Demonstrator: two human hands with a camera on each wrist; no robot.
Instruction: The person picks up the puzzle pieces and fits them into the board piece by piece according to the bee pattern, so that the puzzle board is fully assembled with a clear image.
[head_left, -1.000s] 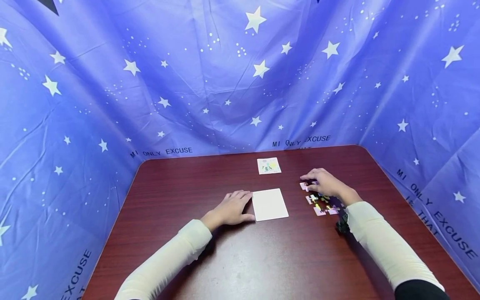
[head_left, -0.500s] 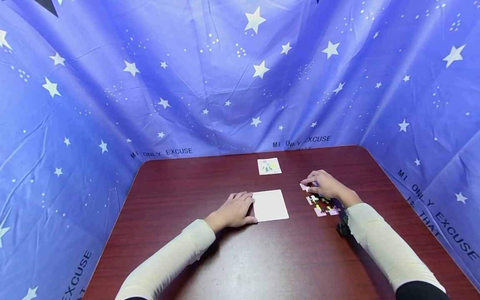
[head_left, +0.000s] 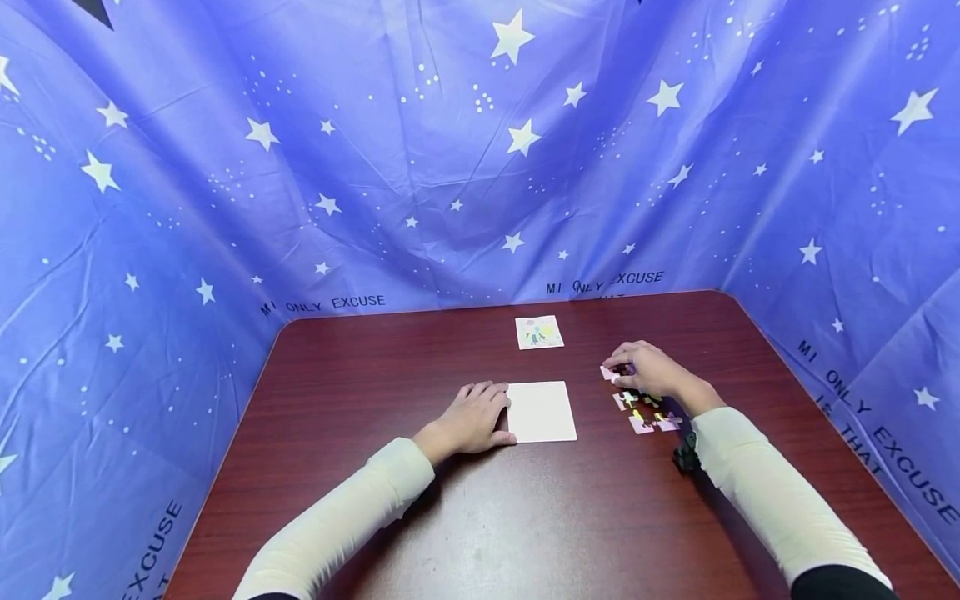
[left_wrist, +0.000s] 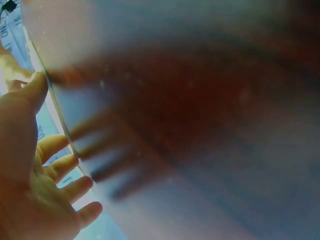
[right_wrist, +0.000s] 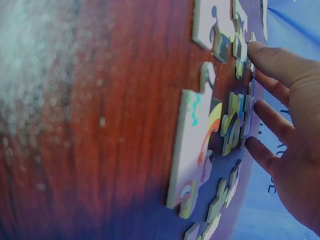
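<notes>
A plain white square board [head_left: 542, 412] lies on the table at the middle. Along its left edge rests my left hand [head_left: 471, 419], fingers extended and thumb near the board's lower left corner. In the left wrist view, the fingers of this left hand [left_wrist: 47, 175] are spread against the tabletop. To the right, several jigsaw puzzle pieces [head_left: 641, 424] lie loose. My right hand [head_left: 651, 369] is over the far part of this group and pinches a pink-edged jigsaw piece [head_left: 608, 373] between thumb and forefinger. Its palm and fingers hide some pieces behind.
A small printed picture card [head_left: 539, 332] lies farther back. In the right wrist view, a pale jigsaw piece [right_wrist: 192, 135] lies close to the camera. A dark object [head_left: 686, 455] shows under the right wrist. Blue star-patterned cloth [head_left: 457, 150] surrounds the reddish-brown table [head_left: 360, 358].
My right forefinger has drawn in toward the thumb at the far pink-edged piece. The left hand has slid slightly right, and the white board has turned a little straighter.
</notes>
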